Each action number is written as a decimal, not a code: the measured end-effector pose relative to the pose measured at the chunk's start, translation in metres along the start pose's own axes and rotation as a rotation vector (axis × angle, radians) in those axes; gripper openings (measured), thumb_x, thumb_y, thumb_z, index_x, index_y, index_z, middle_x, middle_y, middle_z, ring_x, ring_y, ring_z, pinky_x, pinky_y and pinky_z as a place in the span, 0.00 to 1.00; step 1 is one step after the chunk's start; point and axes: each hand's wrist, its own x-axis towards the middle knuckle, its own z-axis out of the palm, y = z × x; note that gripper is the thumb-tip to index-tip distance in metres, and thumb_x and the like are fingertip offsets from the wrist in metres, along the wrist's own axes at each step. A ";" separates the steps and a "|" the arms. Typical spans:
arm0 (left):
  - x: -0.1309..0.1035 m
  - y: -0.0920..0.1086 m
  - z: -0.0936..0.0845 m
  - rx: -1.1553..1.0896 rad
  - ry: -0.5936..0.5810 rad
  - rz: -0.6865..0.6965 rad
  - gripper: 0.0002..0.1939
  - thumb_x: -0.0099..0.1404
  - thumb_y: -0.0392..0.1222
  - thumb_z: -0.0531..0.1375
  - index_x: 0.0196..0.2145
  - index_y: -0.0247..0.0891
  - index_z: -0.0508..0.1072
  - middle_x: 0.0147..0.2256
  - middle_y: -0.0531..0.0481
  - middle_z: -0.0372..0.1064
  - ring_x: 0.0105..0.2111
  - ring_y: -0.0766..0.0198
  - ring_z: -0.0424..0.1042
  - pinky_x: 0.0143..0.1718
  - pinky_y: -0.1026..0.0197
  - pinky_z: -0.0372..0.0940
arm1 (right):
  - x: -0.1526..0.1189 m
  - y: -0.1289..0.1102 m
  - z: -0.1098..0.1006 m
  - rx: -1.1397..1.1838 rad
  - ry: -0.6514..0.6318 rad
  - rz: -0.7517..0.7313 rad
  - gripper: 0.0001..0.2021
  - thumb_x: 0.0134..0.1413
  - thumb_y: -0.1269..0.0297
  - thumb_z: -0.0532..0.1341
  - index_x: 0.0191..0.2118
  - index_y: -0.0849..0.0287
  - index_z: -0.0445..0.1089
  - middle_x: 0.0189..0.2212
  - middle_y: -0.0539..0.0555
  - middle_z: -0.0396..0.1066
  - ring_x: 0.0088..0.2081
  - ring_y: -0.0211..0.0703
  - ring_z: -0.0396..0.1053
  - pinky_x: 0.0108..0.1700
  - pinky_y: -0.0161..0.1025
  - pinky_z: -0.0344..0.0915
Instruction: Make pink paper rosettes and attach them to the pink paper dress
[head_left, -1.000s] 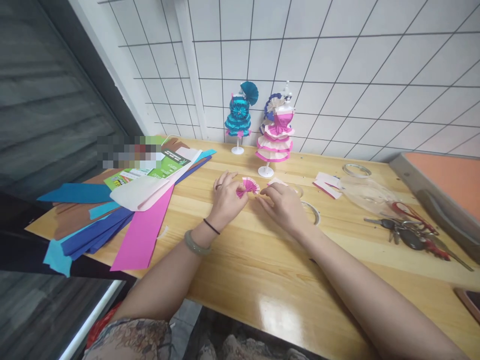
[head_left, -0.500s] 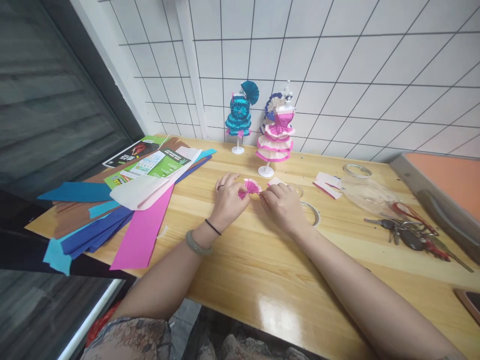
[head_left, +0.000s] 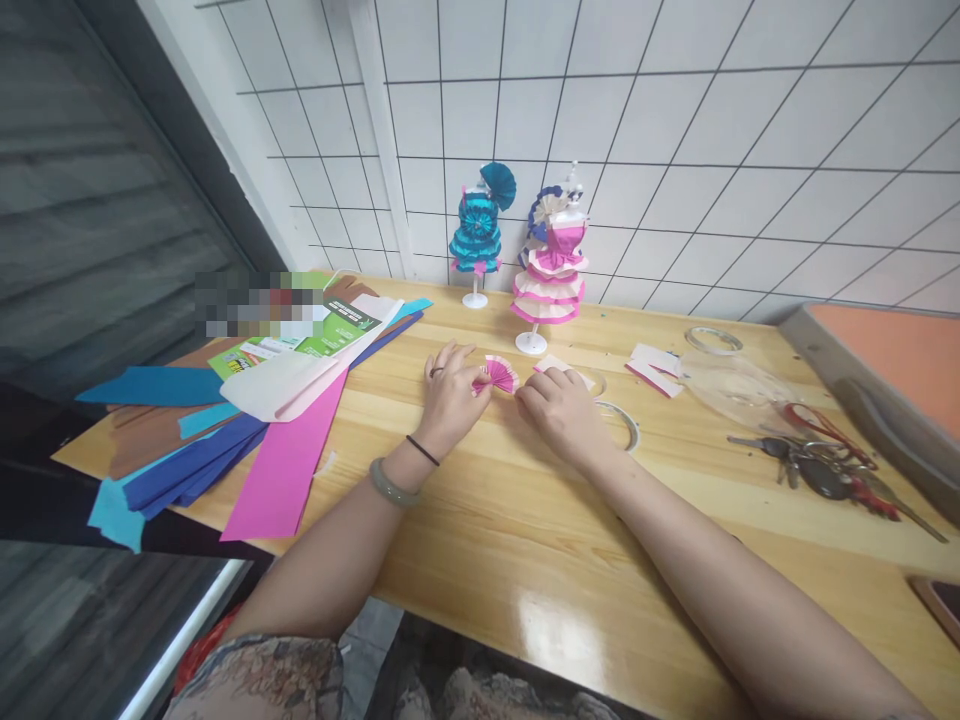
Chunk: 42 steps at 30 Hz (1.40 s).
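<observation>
A small pleated paper fan (head_left: 501,374), pink with a pale rim, is spread in a half circle just above the table. My left hand (head_left: 451,395) pinches its left end between thumb and forefinger, the other fingers raised. At the fan's right end, the curled fingers of my right hand (head_left: 561,408) are closed on its edge, though their tips are partly hidden. Behind stands a mini mannequin in a pink and cream ruffled paper dress (head_left: 549,285). A mannequin in a teal paper dress (head_left: 477,235) is to its left, and a blue one is partly hidden.
Crepe paper strips (head_left: 289,455) and packets (head_left: 341,325) cover the left side. Tape rolls (head_left: 634,432) lie beside my right hand, with paper scraps (head_left: 654,368) beyond. Keys (head_left: 821,470), a plastic bag (head_left: 739,390) and an orange-lined tray (head_left: 892,370) are at right.
Both hands and the fan have shifted very slightly to the left. The fan remains spread, and my grip looks the same.
</observation>
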 end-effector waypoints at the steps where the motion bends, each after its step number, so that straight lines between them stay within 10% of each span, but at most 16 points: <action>1: 0.000 -0.001 0.000 -0.004 -0.006 0.004 0.05 0.56 0.39 0.57 0.27 0.41 0.73 0.51 0.49 0.62 0.58 0.50 0.50 0.56 0.41 0.46 | 0.000 0.000 0.000 0.000 -0.003 -0.002 0.12 0.59 0.71 0.49 0.29 0.59 0.68 0.27 0.56 0.67 0.32 0.46 0.56 0.33 0.41 0.45; 18: 0.000 0.002 -0.006 0.075 -0.036 0.107 0.07 0.60 0.38 0.54 0.31 0.40 0.73 0.53 0.47 0.60 0.58 0.51 0.48 0.56 0.40 0.44 | -0.002 0.014 0.005 0.372 0.155 0.259 0.10 0.56 0.63 0.53 0.31 0.59 0.70 0.30 0.57 0.70 0.33 0.45 0.64 0.35 0.40 0.57; 42: 0.001 0.001 -0.005 0.023 -0.034 0.093 0.06 0.59 0.39 0.56 0.31 0.42 0.74 0.52 0.48 0.61 0.58 0.51 0.49 0.56 0.41 0.43 | -0.001 0.006 0.005 0.484 0.056 0.238 0.09 0.54 0.68 0.53 0.28 0.60 0.70 0.25 0.54 0.67 0.29 0.40 0.63 0.32 0.36 0.58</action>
